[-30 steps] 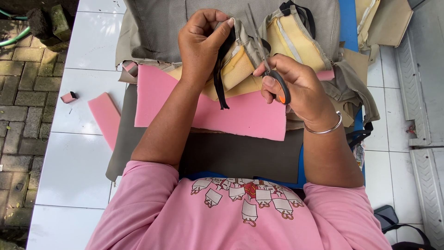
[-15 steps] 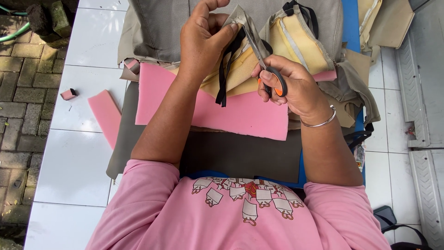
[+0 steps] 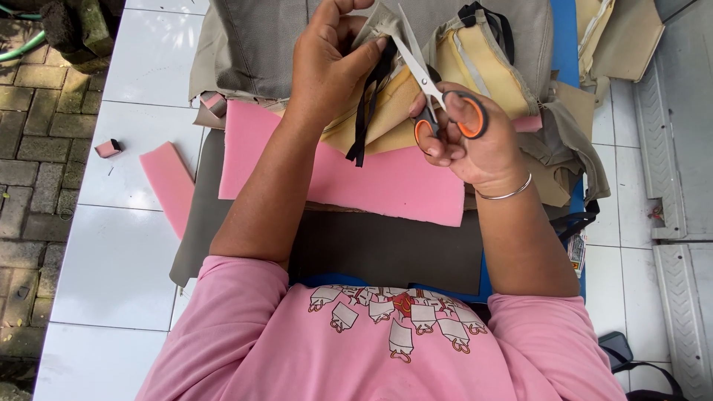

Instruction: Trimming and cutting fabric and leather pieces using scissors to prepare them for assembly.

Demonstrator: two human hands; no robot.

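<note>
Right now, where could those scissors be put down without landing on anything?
The bare white tiles left of the pink strip are free. The middle is crowded: pink foam sheet, tan fabric, and both hands, left hand and right hand, around the scissors.

In my right hand [image 3: 475, 145] I hold a pair of scissors [image 3: 434, 93] with orange-lined black handle loops and pale steel blades. My fingers [image 3: 438, 152] pass through the loops. The blades are slightly parted and point up and away from me, their tips at a folded corner of beige fabric [image 3: 375, 26]. My left hand [image 3: 330, 63] pinches that corner, lifting it above the bench. A thin black strap [image 3: 365, 111] hangs down from the pinched fabric, dangling loose over a yellowish padded piece [image 3: 382, 122] that lies beneath it.
</note>
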